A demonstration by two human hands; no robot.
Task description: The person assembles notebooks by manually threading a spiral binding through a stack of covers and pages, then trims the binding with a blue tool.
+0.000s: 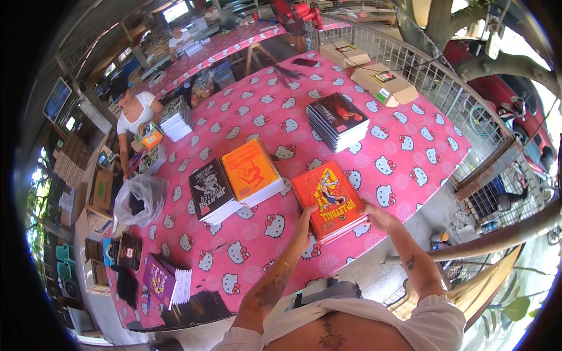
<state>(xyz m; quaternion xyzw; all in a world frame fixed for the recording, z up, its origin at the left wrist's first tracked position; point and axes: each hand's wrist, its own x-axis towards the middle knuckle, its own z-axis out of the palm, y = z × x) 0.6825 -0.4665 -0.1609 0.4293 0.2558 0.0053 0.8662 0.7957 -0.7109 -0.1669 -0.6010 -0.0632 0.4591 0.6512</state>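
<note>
A stack of red spiral notebooks (329, 199), the top cover showing a yellow figure, sits on the pink tablecloth (252, 245) before me. My left hand (305, 219) grips its left edge by the wire binding. On the opposite side my right hand (379, 216) holds the near right corner, thumb toward the cover. Most fingertips are hidden by the books. To the left, a stack of black notebooks (212, 188) stands against a stack of orange notebooks (252, 169). Farther off is a taller stack of dark notebooks (338, 117) with a red picture.
Purple notebooks (164, 281) and a clear plastic bag (140, 199) lie along the left side. A person (136, 111) handles books beside another notebook stack (177, 119). Cardboard boxes (385, 85) and a dark phone (304, 62) lie at the far edge, near a wire fence (421, 64).
</note>
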